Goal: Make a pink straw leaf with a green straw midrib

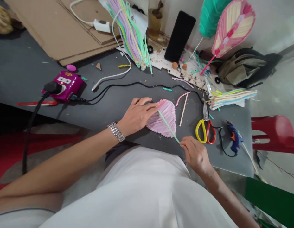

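A pink and lilac ribbed leaf-shaped piece (166, 118) lies flat on the grey table (109, 104). Across it runs a thin mint-green strip (167, 125), slanting down to the right. My left hand (138, 115) rests on the piece's upper left edge, fingers spread, with fingertips at the strip's upper end. The strip's lower end is pinched in my right hand (193, 152), just off the piece's lower right side. A pink strip (182, 97) and a cream strip (183, 110) lie loose to the right of the piece.
Yellow-and-red-handled scissors (205, 126) and a blue glue gun (234, 137) lie at the right. A black cable (137, 83) crosses behind my hands from a purple power socket (68, 84). Bundled colored strips (131, 38), cardboard (54, 28) and a black phone (179, 36) are farther back.
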### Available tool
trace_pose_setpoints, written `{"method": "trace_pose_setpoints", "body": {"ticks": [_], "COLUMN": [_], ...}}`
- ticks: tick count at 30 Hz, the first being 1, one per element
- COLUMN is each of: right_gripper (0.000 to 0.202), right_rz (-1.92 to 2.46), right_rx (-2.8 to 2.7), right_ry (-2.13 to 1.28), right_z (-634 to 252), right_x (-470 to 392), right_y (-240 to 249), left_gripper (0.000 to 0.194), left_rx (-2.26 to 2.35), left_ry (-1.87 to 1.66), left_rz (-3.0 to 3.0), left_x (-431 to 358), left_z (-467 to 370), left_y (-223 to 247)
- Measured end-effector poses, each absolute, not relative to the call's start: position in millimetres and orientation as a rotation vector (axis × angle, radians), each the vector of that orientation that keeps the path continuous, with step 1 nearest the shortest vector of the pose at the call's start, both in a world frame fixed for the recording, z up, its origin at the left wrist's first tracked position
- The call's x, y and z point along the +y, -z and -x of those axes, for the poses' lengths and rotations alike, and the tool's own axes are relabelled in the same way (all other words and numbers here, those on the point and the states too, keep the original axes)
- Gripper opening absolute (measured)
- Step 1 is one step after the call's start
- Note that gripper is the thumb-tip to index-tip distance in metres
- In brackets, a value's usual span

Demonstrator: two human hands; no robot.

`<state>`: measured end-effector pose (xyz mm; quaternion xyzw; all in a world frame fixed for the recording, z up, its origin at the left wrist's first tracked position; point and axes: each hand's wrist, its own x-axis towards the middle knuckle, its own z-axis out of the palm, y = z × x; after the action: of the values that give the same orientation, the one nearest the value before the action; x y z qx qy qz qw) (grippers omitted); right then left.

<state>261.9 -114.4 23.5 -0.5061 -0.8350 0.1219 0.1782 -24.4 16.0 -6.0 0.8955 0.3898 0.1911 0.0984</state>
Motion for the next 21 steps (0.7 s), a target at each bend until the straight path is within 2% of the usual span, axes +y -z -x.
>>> {"method": "trace_pose_setpoints", "body": {"ticks": [21], "right_gripper": [0.024], "right_rz": [1.416], "right_rx": [-2.432], "right_ry": [-0.247], "right_z": [-263.6], "right_x": [-112.6], "right_y": [-18.9], "left_gripper": [0.042], "left_rx": [1.160], "left_ry": [-0.542], "left_rz": [-2.635], "left_x": [7.8], "left_z": [23.0], "left_y": [-1.0]}}
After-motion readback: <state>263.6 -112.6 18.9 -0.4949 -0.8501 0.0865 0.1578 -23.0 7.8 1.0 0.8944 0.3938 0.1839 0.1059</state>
